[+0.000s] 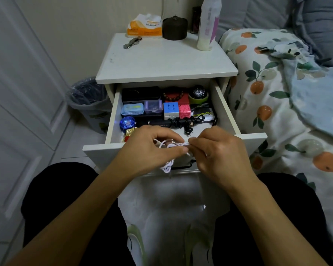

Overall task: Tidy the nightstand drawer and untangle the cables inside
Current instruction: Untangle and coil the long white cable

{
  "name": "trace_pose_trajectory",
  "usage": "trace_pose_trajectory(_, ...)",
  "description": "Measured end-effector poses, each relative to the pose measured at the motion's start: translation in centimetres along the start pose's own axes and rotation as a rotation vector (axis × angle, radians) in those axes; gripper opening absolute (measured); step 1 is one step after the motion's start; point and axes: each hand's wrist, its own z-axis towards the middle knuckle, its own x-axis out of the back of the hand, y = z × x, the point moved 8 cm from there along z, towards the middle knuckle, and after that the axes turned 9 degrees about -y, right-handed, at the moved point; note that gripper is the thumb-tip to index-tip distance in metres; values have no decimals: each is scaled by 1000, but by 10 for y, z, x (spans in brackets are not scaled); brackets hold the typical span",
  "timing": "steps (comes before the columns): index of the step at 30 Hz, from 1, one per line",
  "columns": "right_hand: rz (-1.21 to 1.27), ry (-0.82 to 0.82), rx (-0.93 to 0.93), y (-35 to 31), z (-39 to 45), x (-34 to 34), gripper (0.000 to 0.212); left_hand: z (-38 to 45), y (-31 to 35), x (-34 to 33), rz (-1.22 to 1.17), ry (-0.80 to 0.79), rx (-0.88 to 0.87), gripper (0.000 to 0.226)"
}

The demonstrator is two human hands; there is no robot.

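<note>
The white nightstand's drawer [222,106] stands pulled out. Over its front edge both hands work a tangled white cable [168,166]. My left hand [148,148] pinches the cable between thumb and fingers, and a bunch of its loops hangs below. My right hand [221,150] pinches the same cable from the right side. Inside the drawer a black cable [183,122] lies knotted near the front. Behind it sit a cube puzzle [171,109], a pink cube [185,111], a bead bracelet [173,96], a black case [140,94], a blue yo-yo [127,122] and small boxes.
On the nightstand top [165,60] stand a tissue pack [144,26], a dark round jar [175,28], a tall white bottle [208,25] and a watch [132,42]. A lined bin [88,100] stands left of the nightstand. The bed with a patterned quilt [288,104] is on the right.
</note>
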Motion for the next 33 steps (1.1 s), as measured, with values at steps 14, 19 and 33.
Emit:
trace_pose_trajectory(14, 113, 112, 92, -6, -4, 3, 15, -4, 2, 3, 59, 91, -26, 22)
trace_pose_trajectory(19, 388, 277, -33, 4, -9, 17, 8, 0, -14, 2, -320, -42, 74, 19)
trace_pose_trajectory(33, 652, 267, -256, 21, -9, 5, 8, 4, -16, 0, -371, 80, 148, 21)
